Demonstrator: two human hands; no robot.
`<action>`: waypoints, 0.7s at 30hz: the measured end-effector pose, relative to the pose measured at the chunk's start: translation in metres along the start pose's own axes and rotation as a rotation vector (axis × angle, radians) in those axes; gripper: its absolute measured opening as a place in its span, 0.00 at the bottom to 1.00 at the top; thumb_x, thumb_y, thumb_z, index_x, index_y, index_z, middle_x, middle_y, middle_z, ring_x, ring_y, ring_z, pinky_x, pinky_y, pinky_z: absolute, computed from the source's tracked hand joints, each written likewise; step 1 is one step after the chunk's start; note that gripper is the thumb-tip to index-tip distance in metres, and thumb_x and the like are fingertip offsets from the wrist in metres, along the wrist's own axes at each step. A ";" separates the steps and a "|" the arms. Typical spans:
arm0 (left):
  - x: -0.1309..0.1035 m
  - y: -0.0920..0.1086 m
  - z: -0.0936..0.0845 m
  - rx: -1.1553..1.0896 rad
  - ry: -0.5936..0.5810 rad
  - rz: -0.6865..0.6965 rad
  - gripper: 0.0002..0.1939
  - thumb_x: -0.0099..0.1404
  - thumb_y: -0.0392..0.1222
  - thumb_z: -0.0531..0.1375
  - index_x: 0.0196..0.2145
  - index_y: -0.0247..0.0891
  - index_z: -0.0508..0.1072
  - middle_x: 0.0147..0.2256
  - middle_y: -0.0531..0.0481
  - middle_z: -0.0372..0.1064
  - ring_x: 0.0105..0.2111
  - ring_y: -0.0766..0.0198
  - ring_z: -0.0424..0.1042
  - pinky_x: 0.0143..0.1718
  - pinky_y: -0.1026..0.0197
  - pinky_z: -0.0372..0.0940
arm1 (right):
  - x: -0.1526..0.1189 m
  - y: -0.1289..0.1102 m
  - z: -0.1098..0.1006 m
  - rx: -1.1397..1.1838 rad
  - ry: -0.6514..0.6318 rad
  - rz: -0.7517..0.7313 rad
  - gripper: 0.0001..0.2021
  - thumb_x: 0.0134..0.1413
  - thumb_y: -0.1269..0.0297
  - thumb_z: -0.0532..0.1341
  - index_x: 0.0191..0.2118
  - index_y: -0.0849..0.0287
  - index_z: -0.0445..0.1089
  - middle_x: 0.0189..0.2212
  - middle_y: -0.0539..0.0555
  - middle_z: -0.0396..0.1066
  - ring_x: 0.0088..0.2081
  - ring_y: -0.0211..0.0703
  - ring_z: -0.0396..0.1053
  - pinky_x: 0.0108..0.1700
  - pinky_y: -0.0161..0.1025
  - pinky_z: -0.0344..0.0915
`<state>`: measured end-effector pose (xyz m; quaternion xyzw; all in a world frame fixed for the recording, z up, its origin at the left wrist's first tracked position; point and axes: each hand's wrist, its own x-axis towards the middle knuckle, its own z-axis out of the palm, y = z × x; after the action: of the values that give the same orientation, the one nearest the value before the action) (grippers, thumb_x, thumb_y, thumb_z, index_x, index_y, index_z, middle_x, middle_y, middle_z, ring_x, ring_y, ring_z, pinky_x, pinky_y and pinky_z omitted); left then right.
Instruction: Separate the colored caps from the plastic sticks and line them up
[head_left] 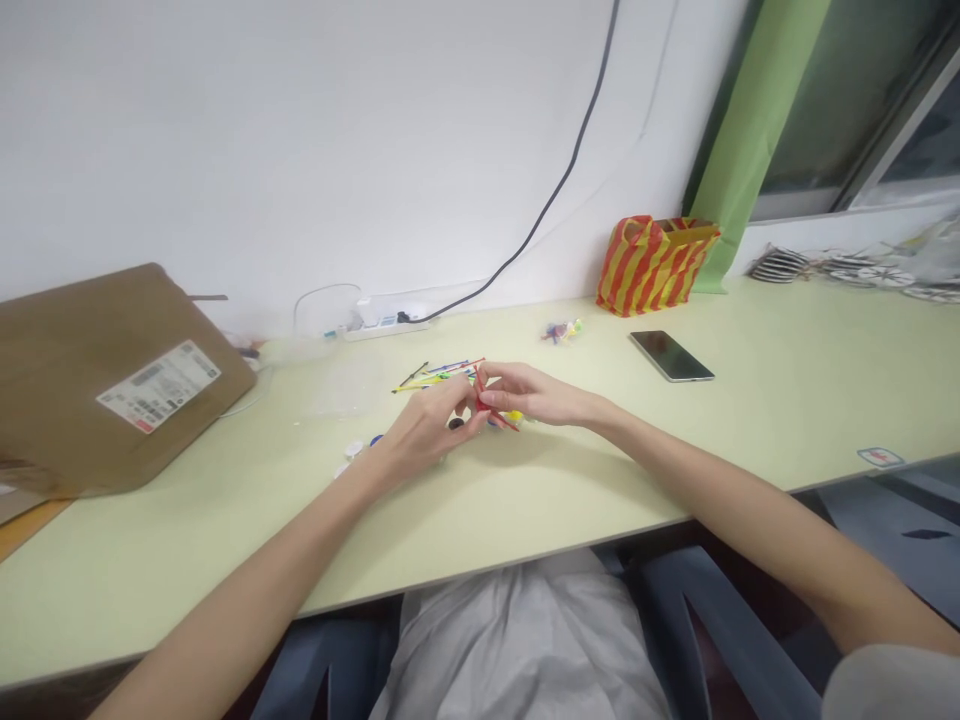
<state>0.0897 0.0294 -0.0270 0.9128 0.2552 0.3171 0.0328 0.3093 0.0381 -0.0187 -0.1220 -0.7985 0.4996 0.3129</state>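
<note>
Right now we pinch a thin red piece (482,391) between the fingers of our left hand (429,426) and right hand (538,394), both closed on it over the bench (551,500). It seems partly worked, but we cannot tell whether anything is joined. Just beyond our hands, coloured sticks (430,380) lie loose; beside our left hand sit white caps (354,450), also loose. We see a small colourful cluster (562,331) farther back, out of our grip.
</note>
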 end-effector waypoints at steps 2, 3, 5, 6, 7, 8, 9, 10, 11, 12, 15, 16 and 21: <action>0.001 0.003 0.001 -0.018 0.019 0.024 0.05 0.71 0.40 0.57 0.36 0.40 0.64 0.29 0.54 0.65 0.28 0.67 0.64 0.31 0.63 0.61 | -0.001 -0.003 -0.003 0.010 -0.036 0.004 0.17 0.68 0.48 0.59 0.40 0.59 0.63 0.33 0.51 0.67 0.30 0.37 0.64 0.32 0.34 0.62; 0.001 0.004 0.002 -0.019 0.029 0.045 0.05 0.70 0.39 0.57 0.35 0.40 0.63 0.29 0.54 0.65 0.27 0.67 0.64 0.31 0.63 0.61 | -0.002 -0.005 -0.004 0.015 -0.049 0.013 0.16 0.68 0.49 0.59 0.40 0.59 0.63 0.32 0.50 0.67 0.30 0.36 0.64 0.31 0.34 0.61; 0.001 0.005 0.003 0.002 0.049 0.096 0.04 0.68 0.37 0.57 0.34 0.41 0.63 0.29 0.54 0.66 0.27 0.67 0.64 0.30 0.63 0.61 | -0.005 -0.008 -0.008 0.023 -0.061 0.047 0.15 0.67 0.50 0.60 0.38 0.59 0.64 0.27 0.48 0.66 0.27 0.35 0.61 0.30 0.34 0.60; 0.001 0.005 0.003 0.020 0.056 0.115 0.04 0.68 0.37 0.56 0.34 0.41 0.62 0.28 0.54 0.65 0.26 0.67 0.64 0.30 0.63 0.61 | -0.007 -0.009 -0.011 0.023 -0.056 0.071 0.15 0.67 0.51 0.60 0.37 0.58 0.63 0.25 0.46 0.64 0.25 0.35 0.60 0.29 0.33 0.59; 0.000 0.004 0.002 0.039 0.060 0.124 0.04 0.67 0.36 0.56 0.34 0.41 0.62 0.28 0.55 0.65 0.26 0.67 0.64 0.30 0.63 0.61 | -0.008 -0.009 -0.014 0.014 -0.040 0.094 0.15 0.66 0.51 0.60 0.36 0.58 0.63 0.23 0.45 0.63 0.24 0.34 0.59 0.28 0.33 0.58; 0.000 0.002 0.001 0.053 0.062 0.124 0.04 0.67 0.36 0.56 0.33 0.41 0.62 0.28 0.55 0.64 0.26 0.67 0.64 0.30 0.64 0.61 | -0.010 -0.009 -0.017 -0.005 -0.011 0.111 0.15 0.66 0.51 0.60 0.36 0.57 0.63 0.22 0.45 0.63 0.23 0.34 0.58 0.28 0.33 0.58; -0.001 0.000 0.000 0.062 0.064 0.115 0.04 0.68 0.36 0.56 0.34 0.41 0.63 0.28 0.55 0.64 0.26 0.67 0.64 0.30 0.64 0.61 | -0.011 -0.008 -0.021 -0.035 0.034 0.119 0.14 0.66 0.51 0.60 0.36 0.57 0.64 0.22 0.45 0.63 0.23 0.35 0.58 0.28 0.33 0.58; -0.002 -0.002 -0.002 0.066 0.070 0.101 0.04 0.68 0.37 0.56 0.34 0.40 0.64 0.28 0.55 0.64 0.26 0.67 0.64 0.30 0.64 0.61 | -0.011 -0.005 -0.025 -0.076 0.091 0.119 0.14 0.65 0.51 0.60 0.37 0.57 0.65 0.22 0.45 0.64 0.23 0.35 0.59 0.28 0.34 0.58; -0.003 -0.004 -0.003 0.069 0.085 0.088 0.03 0.69 0.37 0.56 0.35 0.40 0.65 0.29 0.55 0.65 0.27 0.67 0.65 0.30 0.64 0.62 | -0.011 -0.001 -0.028 -0.134 0.163 0.113 0.13 0.65 0.52 0.60 0.38 0.58 0.67 0.22 0.46 0.65 0.24 0.36 0.60 0.28 0.34 0.59; -0.004 -0.006 -0.004 0.073 0.105 0.080 0.03 0.69 0.37 0.57 0.36 0.40 0.66 0.29 0.54 0.65 0.27 0.67 0.65 0.30 0.64 0.62 | -0.011 0.004 -0.032 -0.207 0.242 0.107 0.13 0.65 0.53 0.59 0.39 0.58 0.69 0.23 0.47 0.66 0.25 0.37 0.62 0.29 0.34 0.60; -0.005 -0.010 -0.004 0.097 0.150 0.083 0.02 0.70 0.37 0.57 0.37 0.40 0.68 0.29 0.54 0.66 0.28 0.67 0.65 0.31 0.63 0.63 | -0.008 0.022 -0.039 -0.483 0.462 0.126 0.12 0.66 0.60 0.58 0.43 0.61 0.75 0.28 0.51 0.72 0.29 0.40 0.67 0.33 0.36 0.63; -0.005 -0.010 -0.004 0.104 0.155 0.092 0.01 0.70 0.37 0.57 0.38 0.40 0.68 0.29 0.54 0.65 0.27 0.67 0.65 0.32 0.63 0.63 | -0.007 0.029 -0.040 -0.580 0.505 0.140 0.12 0.67 0.63 0.56 0.45 0.62 0.76 0.31 0.54 0.74 0.31 0.41 0.68 0.35 0.38 0.63; -0.006 -0.009 0.001 0.123 0.139 0.113 0.02 0.70 0.35 0.56 0.39 0.40 0.68 0.28 0.54 0.68 0.27 0.67 0.68 0.32 0.63 0.64 | -0.003 0.050 -0.044 -1.011 0.458 0.187 0.16 0.68 0.71 0.53 0.49 0.61 0.78 0.39 0.60 0.76 0.43 0.50 0.69 0.45 0.44 0.62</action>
<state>0.0824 0.0347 -0.0328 0.9017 0.2241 0.3651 -0.0589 0.3328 0.0920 -0.0500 -0.4325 -0.8360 0.0410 0.3352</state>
